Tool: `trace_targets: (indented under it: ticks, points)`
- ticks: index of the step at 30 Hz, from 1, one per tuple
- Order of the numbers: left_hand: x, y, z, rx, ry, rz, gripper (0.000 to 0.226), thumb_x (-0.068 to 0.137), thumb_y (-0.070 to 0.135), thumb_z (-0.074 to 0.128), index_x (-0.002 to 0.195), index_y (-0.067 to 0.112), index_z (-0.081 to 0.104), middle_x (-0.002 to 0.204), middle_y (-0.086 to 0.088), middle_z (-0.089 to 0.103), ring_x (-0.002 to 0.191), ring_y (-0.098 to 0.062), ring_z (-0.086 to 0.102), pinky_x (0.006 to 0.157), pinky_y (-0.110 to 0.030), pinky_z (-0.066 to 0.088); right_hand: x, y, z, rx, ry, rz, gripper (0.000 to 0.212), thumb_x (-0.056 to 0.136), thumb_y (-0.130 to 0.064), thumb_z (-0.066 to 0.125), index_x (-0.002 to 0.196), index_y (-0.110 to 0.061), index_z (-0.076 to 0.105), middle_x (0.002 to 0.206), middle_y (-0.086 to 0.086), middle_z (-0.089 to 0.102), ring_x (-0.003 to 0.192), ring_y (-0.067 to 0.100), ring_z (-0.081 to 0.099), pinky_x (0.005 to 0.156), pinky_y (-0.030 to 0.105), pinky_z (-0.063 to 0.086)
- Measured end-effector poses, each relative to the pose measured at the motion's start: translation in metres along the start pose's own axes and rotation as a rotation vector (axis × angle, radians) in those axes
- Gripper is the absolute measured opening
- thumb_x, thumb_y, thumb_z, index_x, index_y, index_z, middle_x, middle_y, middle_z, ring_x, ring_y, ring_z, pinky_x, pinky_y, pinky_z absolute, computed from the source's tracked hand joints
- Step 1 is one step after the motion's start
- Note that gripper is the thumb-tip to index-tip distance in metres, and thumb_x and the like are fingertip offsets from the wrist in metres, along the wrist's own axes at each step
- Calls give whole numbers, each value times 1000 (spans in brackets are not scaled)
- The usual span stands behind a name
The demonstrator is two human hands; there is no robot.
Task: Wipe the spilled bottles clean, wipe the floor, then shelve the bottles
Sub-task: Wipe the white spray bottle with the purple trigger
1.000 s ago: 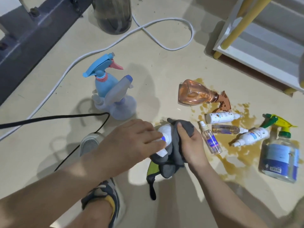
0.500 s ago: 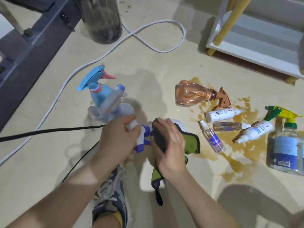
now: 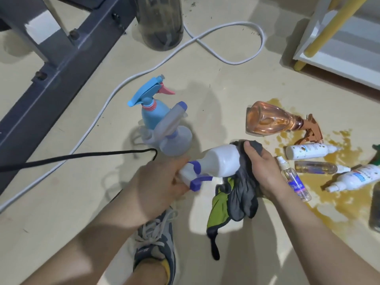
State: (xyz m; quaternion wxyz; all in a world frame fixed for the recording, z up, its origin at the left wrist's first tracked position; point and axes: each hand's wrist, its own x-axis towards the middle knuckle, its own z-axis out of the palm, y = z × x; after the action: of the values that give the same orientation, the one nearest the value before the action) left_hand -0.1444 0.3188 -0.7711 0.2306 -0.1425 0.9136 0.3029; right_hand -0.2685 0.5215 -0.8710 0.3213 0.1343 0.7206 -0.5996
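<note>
We're holding the white spray bottle (image 3: 222,161) sideways between both hands, just above the floor (image 3: 205,64). Left hand (image 3: 156,182) is gripping the purple trigger end, fingers curled round it. Right hand (image 3: 261,167) is clamping the grey-green cloth (image 3: 240,194) round the bottle's base. We're judging this as mid-wipe on the body. To do it well, we're suggesting:
- locking the left grip and keeping off the trigger
- twisting the cloth from base to neck, underside included
- folding to a dry patch

Several other bottles are lying in the amber spill (image 3: 320,202) at right, and the shelf (image 3: 337,64) is sitting beyond them.
</note>
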Motion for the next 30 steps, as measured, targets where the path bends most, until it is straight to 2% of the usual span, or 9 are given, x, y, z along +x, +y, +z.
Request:
trace_targets:
  ticks: [3, 6, 11, 13, 18, 21, 24, 27, 30]
  points:
    - [-4, 2, -3, 382, 103, 40, 33, 88, 61, 30, 94, 35, 48, 84, 9, 48, 76, -12, 48, 62, -27, 34, -25, -19, 0, 211, -23, 21, 24, 100, -32, 52, 110, -17, 69, 107, 6, 75, 97, 18, 72, 84, 35, 54]
    - [0, 11, 0, 195, 190, 79, 36, 91, 56, 28, 70, 29, 39, 70, 6, 46, 67, -22, 50, 56, -32, 28, -60, -36, 2, 476, -27, -142, 35, 98, -28, 52, 127, -11, 61, 123, 9, 69, 117, 23, 64, 104, 43, 45]
    - [3, 24, 11, 87, 347, 177, 28, 88, 18, 49, 67, 30, 37, 53, 13, 36, 44, 3, 32, 43, -24, 16, -105, -28, 77, 84, -148, -505, 53, 91, -42, 57, 134, -10, 50, 130, 8, 61, 119, 22, 59, 100, 37, 46]
    - [1, 25, 13, 144, 336, 146, 21, 85, 12, 47, 69, 25, 43, 55, 8, 43, 44, -9, 44, 42, -24, 17, -92, -13, 93, -100, -131, -583, 52, 94, -49, 51, 135, -16, 51, 132, -4, 60, 126, 13, 54, 105, 35, 41]
    - [-3, 22, 23, 118, 249, 5, 31, 100, 48, 31, 82, 23, 38, 77, 2, 53, 69, -19, 53, 62, -32, 41, -37, 5, 66, -286, 75, -450, 44, 88, -55, 43, 110, -24, 65, 103, -19, 65, 108, 9, 60, 98, 35, 46]
    - [3, 28, 21, 167, 304, 75, 28, 102, 42, 34, 88, 19, 43, 79, -1, 53, 64, -18, 46, 57, -28, 33, -7, 15, 49, -263, 171, -380, 17, 94, -45, 50, 93, -33, 62, 100, -4, 67, 105, 23, 61, 93, 40, 47]
    - [5, 35, 17, 206, 355, 152, 24, 96, 30, 51, 77, 19, 43, 62, 2, 48, 50, -13, 33, 40, -19, 16, 10, 11, 32, 8, 279, -147, 18, 99, -30, 56, 86, -19, 63, 85, 0, 68, 91, 25, 64, 78, 32, 51]
    - [5, 28, 20, 173, 366, 99, 26, 102, 36, 40, 81, 21, 37, 64, 6, 45, 52, -12, 36, 45, -20, 22, -9, 3, 39, 55, 138, -137, 29, 93, -42, 58, 98, -14, 65, 93, 1, 71, 94, 20, 67, 84, 35, 54]
    - [0, 24, 22, 125, 272, 41, 29, 101, 43, 29, 78, 26, 34, 70, 6, 44, 56, -9, 37, 54, -25, 31, -42, 17, 67, -68, -99, -524, 27, 96, -37, 54, 109, -15, 60, 104, 5, 63, 95, 34, 65, 90, 53, 49]
